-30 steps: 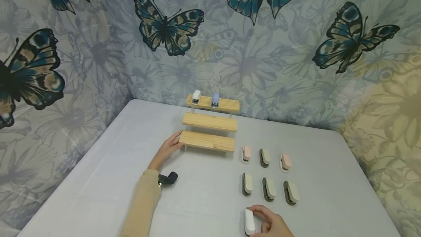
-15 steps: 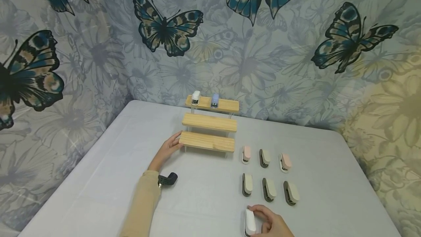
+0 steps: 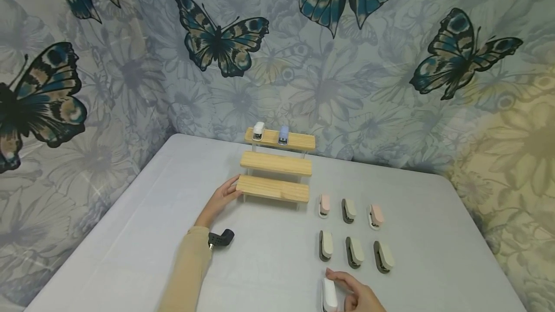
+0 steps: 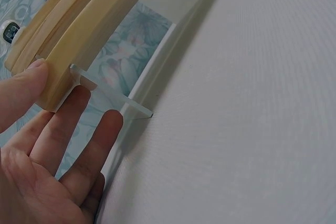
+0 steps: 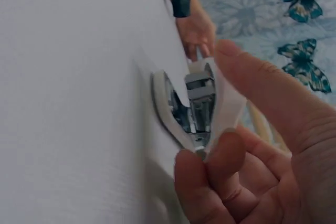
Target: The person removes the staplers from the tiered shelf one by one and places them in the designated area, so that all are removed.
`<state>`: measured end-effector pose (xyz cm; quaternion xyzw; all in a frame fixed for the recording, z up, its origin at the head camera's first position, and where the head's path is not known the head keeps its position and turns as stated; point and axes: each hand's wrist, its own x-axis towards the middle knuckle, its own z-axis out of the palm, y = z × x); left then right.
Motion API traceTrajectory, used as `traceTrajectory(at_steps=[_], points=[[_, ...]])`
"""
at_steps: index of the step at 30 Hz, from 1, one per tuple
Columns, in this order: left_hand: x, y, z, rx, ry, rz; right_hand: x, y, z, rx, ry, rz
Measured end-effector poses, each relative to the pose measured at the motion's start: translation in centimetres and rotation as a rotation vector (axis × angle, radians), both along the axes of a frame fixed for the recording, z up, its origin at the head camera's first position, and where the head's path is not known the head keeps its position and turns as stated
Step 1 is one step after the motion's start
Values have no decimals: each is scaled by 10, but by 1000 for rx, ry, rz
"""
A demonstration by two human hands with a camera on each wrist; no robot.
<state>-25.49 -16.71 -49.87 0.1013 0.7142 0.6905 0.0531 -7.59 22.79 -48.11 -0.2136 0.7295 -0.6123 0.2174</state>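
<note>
The left hand point(image 3: 220, 200) grips the left end of the lowest board of a three-tier wooden display stand point(image 3: 273, 188); in the left wrist view its thumb lies on the wood point(image 4: 79, 51) and fingers reach under, by a clear leg. At the near edge, the right hand point(image 3: 357, 295) holds a white stapler point(image 3: 329, 295) between thumb and fingers. In the right wrist view this stapler point(image 5: 226, 103) shows its metal inside, with fingertips at its hinge end. On the top tier stand a white stapler point(image 3: 258, 130) and a blue-purple stapler point(image 3: 284, 135).
Right of the stand, several staplers lie in two rows on the white table point(image 3: 269, 254): a pink one point(image 3: 324, 205), a grey-beige one point(image 3: 349, 210), another pink one point(image 3: 376, 216), and more grey-beige ones point(image 3: 354, 252) nearer. A butterfly-printed cloth point(image 3: 338, 85) hangs behind.
The head view has tilted up slightly, so everything sits a little lower. A right fingertip has lifted a little at the stapler's far end. The left hand stays on the stand.
</note>
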Motion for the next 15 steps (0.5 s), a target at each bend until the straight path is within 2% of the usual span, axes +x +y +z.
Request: traceTrajectory(at_steps=[4,8,12,15], points=[[-1,1,1,11,-5,2,-7,1,15,2,64,-21],[-2,1,-1,20,-4,4,-23,-1,36,-5,169,-48],[0,0,-4,9,48,-10,-42,-6,47,-67,251,-10],[2,-1,-3,-19,103,-6,-56,-12,52,-74,308,-5]])
